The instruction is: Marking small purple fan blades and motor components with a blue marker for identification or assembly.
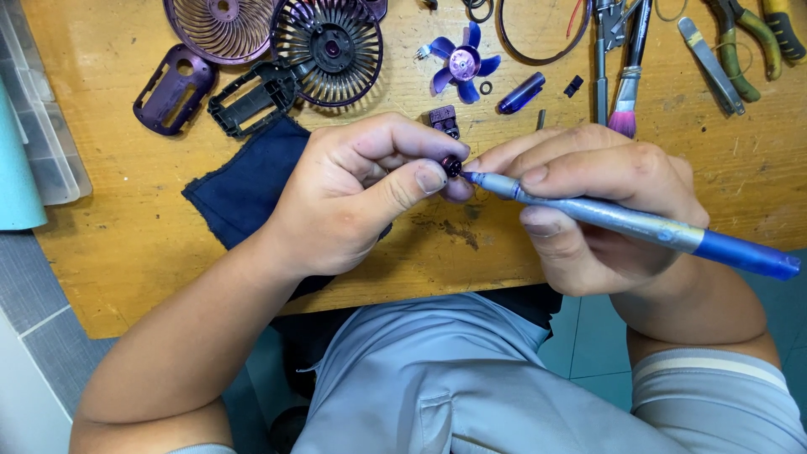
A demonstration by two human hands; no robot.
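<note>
Fingers point(420, 176) of the left hand point(353, 197) pinch a small dark part point(452, 166); the right hand point(588, 210) grips a pen tool point(622, 220), tip touching it. A slip could flick the part onto the surface point(126, 235).

Small dark purple round part point(452, 166), pinched between thumb and fingers above the table edge. Blue-handled precision screwdriver point(626, 222), held nearly level, silver tip set against the part.
</note>
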